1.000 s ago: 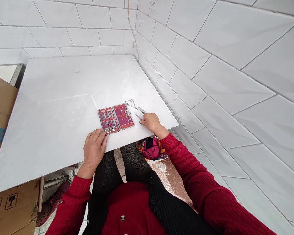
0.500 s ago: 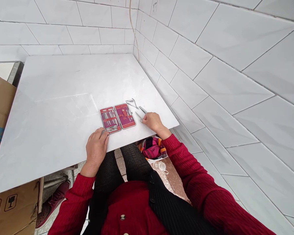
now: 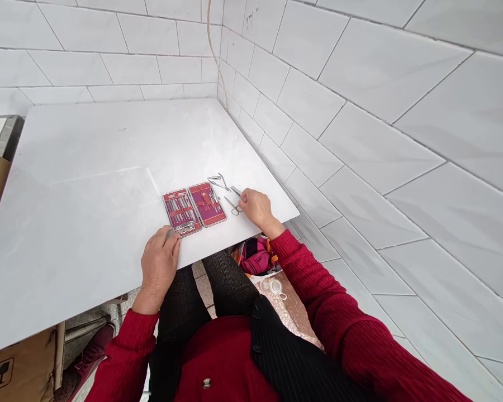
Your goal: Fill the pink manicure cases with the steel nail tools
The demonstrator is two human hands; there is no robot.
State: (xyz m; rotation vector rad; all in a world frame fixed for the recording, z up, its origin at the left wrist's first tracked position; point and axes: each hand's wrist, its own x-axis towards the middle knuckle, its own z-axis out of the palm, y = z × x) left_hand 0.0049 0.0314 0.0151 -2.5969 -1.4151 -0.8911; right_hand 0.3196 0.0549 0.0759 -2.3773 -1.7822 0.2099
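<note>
An unfolded manicure case (image 3: 207, 205) with a red and purple lining lies on the white table (image 3: 88, 223). Slim metal tools sit under its straps, and nail clippers (image 3: 185, 227) rest in its near left part. My left hand (image 3: 159, 259) grips the near left corner of the case between thumb and fingers. Off the case's right side lie cuticle nippers (image 3: 220, 181) and small scissors (image 3: 233, 206). My right hand (image 3: 256, 207) is closed on the near end of slender metal tweezers (image 3: 235, 190), just beyond the scissors; my fingers partly hide them.
Tiled walls (image 3: 318, 100) meet behind the table, and a pale cable (image 3: 212, 44) hangs in the corner. Cardboard boxes (image 3: 20, 363) stand at the left. Below the front edge are a pink bag (image 3: 255, 257) and a clear plastic lid (image 3: 272, 286).
My right hand has let go of the scissors, whose handles now show on the table, and has shifted to the tweezers. My left hand stays at the case corner. The view has tilted slightly.
</note>
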